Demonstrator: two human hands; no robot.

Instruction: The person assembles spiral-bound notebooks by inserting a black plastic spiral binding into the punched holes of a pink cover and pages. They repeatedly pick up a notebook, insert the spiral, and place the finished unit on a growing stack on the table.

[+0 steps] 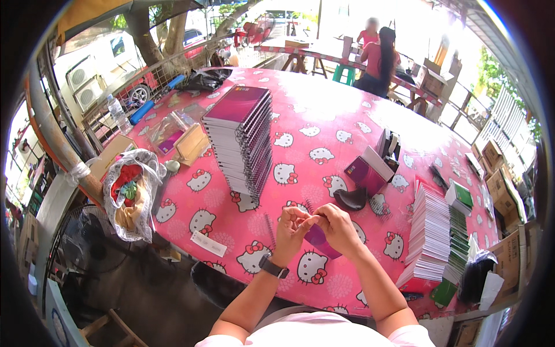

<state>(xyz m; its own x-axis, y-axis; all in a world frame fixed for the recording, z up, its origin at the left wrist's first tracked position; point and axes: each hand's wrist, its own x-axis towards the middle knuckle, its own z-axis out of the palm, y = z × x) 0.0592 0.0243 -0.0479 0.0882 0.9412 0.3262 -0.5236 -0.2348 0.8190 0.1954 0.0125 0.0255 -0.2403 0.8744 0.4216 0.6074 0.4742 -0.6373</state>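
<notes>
My left hand [293,227] and my right hand [336,226] meet at the near middle of the table, thumbs and fingertips pinched together. Whatever lies between those fingertips is too small to make out. Below them shows a purple cover [322,242], partly hidden by my right hand. A bit of dark spiral coil [308,205] pokes out just beyond the fingers. Another thin coil [270,227] lies beside my left hand. Farther left rises a tall stack of purple spiral notebooks [238,139]. A dark curved object [350,199] sits beyond my right hand.
Right of my hands stand rows of unbound white page blocks [425,237] and green notebooks [459,199]. A purple notebook [370,170] leans against a black holder. Leftward are a bag of cloth [132,194], a wooden block [191,144] and a bottle [118,115]. Two people sit farther off.
</notes>
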